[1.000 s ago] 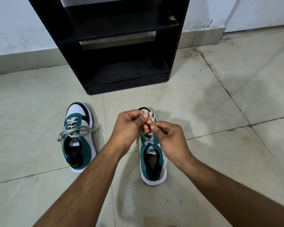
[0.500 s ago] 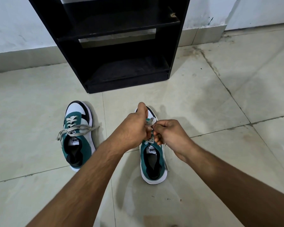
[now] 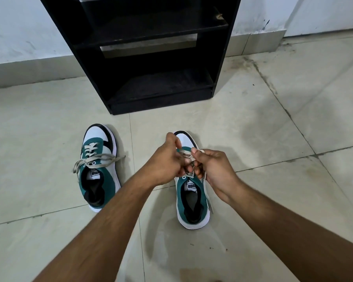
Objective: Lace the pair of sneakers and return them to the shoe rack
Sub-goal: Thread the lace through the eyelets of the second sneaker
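Two green, white and black sneakers stand on the tiled floor, toes pointing at the rack. The left sneaker (image 3: 98, 167) is laced, its grey lace ends lying loose across the top. Over the right sneaker (image 3: 192, 202) both hands meet. My left hand (image 3: 165, 159) and my right hand (image 3: 214, 169) each pinch the grey lace (image 3: 186, 154) above the tongue. One lace end (image 3: 208, 192) hangs down the shoe's right side. My fingers hide the upper eyelets. The black shoe rack (image 3: 151, 58) stands against the wall just beyond the shoes, its shelves bare.
Pale floor tiles (image 3: 273, 129) with dark grout lines spread all around. A white wall (image 3: 18, 27) with a skirting tile runs behind the rack.
Both hands have shifted slightly along the right sneaker's lace, the left hand rising over the toe and the right hand dropping lower. The left sneaker has not moved.
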